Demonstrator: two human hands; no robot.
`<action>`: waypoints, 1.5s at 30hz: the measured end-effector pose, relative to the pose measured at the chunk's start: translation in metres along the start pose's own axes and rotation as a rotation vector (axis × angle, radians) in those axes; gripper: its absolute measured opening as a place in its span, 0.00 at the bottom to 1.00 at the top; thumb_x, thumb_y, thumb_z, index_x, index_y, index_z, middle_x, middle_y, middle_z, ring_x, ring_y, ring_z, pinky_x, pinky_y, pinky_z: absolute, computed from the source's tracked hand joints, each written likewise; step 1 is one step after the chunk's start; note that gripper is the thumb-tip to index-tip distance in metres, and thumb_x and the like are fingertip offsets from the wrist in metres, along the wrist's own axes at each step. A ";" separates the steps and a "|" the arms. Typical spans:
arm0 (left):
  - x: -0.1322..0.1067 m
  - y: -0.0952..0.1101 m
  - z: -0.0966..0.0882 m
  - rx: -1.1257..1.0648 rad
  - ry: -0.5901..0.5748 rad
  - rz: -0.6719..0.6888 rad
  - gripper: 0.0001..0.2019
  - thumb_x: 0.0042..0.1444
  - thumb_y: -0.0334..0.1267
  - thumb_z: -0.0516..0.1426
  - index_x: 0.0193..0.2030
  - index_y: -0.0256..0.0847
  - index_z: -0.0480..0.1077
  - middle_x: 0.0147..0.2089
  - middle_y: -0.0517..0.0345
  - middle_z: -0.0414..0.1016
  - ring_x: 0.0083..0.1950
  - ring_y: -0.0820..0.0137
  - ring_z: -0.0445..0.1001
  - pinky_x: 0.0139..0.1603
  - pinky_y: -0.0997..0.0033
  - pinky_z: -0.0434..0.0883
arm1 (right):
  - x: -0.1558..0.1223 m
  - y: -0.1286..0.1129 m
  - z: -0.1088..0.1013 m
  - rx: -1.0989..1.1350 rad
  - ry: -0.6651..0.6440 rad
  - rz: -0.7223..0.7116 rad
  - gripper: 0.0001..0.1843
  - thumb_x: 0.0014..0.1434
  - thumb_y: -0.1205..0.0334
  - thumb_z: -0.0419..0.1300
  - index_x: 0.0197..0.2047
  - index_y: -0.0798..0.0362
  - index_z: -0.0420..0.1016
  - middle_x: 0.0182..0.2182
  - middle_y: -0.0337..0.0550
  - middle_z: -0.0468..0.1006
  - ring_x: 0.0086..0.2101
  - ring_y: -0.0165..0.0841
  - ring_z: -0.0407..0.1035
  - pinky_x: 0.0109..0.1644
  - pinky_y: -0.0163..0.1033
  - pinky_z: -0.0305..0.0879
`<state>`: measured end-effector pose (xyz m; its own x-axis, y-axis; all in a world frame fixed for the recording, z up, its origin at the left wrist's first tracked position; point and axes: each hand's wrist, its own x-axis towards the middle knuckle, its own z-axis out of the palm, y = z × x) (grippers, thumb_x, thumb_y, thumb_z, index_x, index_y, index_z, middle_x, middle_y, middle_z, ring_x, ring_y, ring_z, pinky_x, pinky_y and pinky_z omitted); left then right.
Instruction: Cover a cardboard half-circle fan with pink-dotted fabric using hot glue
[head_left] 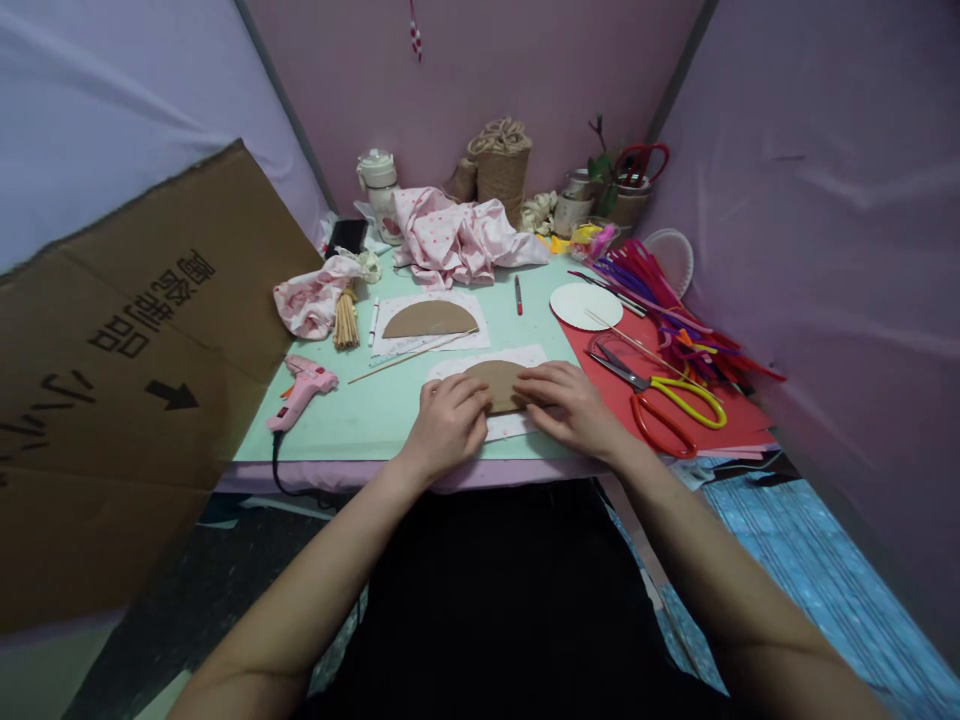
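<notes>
In the head view a brown cardboard half-circle (499, 388) lies near the table's front edge, on a piece of white patterned fabric (517, 426). My left hand (452, 415) is closed on its left side, with curled fingers resting over the edge. On the opposite side my right hand (562, 400) grips it the same way, its fingertips on the card. Parts of both ends are covered by my fingers. Farther back, a second cardboard half-circle (429, 319) lies on another patterned fabric piece (474, 312). A thin wooden stick (405, 358) lies between the two.
A pink glue gun (304, 390) and a stick bundle (346, 320) are at left, beside a large cardboard sheet (150, 340). Right are scissors (637, 380), a white oval (586, 306), red paper (592, 350) and pipe cleaners (652, 285). Behind lie crumpled fabric (457, 240) and twine (502, 170).
</notes>
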<state>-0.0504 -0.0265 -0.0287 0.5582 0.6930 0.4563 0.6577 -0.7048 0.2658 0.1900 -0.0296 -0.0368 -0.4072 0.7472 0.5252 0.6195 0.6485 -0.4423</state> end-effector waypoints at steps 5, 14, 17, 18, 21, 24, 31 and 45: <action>0.003 -0.005 0.011 -0.055 -0.064 0.076 0.16 0.59 0.29 0.52 0.50 0.40 0.76 0.54 0.48 0.79 0.56 0.61 0.74 0.55 0.56 0.64 | 0.004 -0.009 0.008 -0.056 -0.072 -0.082 0.14 0.63 0.64 0.57 0.49 0.49 0.79 0.48 0.50 0.81 0.49 0.43 0.72 0.54 0.55 0.68; 0.005 -0.005 0.009 -0.045 -0.124 0.026 0.16 0.58 0.28 0.52 0.49 0.41 0.77 0.54 0.51 0.80 0.55 0.61 0.75 0.54 0.55 0.63 | 0.003 -0.006 0.013 -0.106 -0.104 -0.111 0.14 0.63 0.67 0.56 0.48 0.51 0.80 0.47 0.50 0.81 0.47 0.43 0.74 0.52 0.53 0.70; 0.005 -0.004 0.007 -0.048 -0.136 0.015 0.16 0.59 0.28 0.52 0.49 0.41 0.76 0.54 0.52 0.80 0.56 0.62 0.75 0.54 0.55 0.62 | 0.003 -0.007 0.013 -0.106 -0.119 -0.105 0.15 0.62 0.68 0.55 0.48 0.51 0.80 0.48 0.51 0.81 0.47 0.43 0.74 0.53 0.54 0.70; 0.005 -0.004 0.007 -0.052 -0.137 0.010 0.16 0.59 0.28 0.52 0.49 0.41 0.76 0.54 0.52 0.80 0.56 0.62 0.75 0.54 0.56 0.62 | 0.003 -0.007 0.014 -0.099 -0.118 -0.100 0.15 0.62 0.68 0.56 0.48 0.50 0.80 0.48 0.51 0.81 0.48 0.43 0.74 0.53 0.54 0.70; 0.004 -0.006 0.009 -0.068 -0.136 0.002 0.16 0.59 0.28 0.52 0.49 0.42 0.76 0.54 0.52 0.80 0.56 0.62 0.75 0.55 0.56 0.62 | 0.002 -0.007 0.015 -0.069 -0.110 -0.083 0.15 0.62 0.68 0.57 0.48 0.50 0.80 0.48 0.51 0.81 0.49 0.43 0.74 0.54 0.54 0.70; 0.004 -0.009 0.010 -0.080 -0.135 -0.003 0.17 0.58 0.27 0.52 0.50 0.43 0.77 0.54 0.51 0.79 0.56 0.63 0.75 0.55 0.56 0.62 | 0.000 -0.004 0.014 -0.013 -0.086 -0.084 0.16 0.62 0.68 0.57 0.50 0.49 0.79 0.48 0.51 0.81 0.50 0.42 0.74 0.55 0.54 0.70; -0.002 -0.017 0.006 -0.137 0.009 -0.005 0.18 0.58 0.27 0.51 0.48 0.44 0.77 0.56 0.51 0.78 0.59 0.64 0.73 0.58 0.56 0.61 | -0.006 0.004 -0.001 0.094 0.071 0.015 0.17 0.63 0.67 0.54 0.51 0.47 0.78 0.50 0.48 0.80 0.52 0.41 0.72 0.57 0.54 0.69; -0.024 -0.029 -0.002 -0.061 0.015 0.096 0.16 0.61 0.30 0.53 0.51 0.43 0.76 0.55 0.52 0.79 0.58 0.58 0.72 0.56 0.52 0.65 | -0.023 0.016 -0.002 0.025 -0.022 -0.013 0.18 0.65 0.67 0.54 0.54 0.46 0.77 0.52 0.45 0.80 0.53 0.42 0.67 0.57 0.56 0.69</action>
<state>-0.0836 -0.0229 -0.0450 0.6091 0.6202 0.4944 0.5696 -0.7758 0.2714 0.2105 -0.0370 -0.0544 -0.4295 0.7418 0.5150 0.5973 0.6611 -0.4541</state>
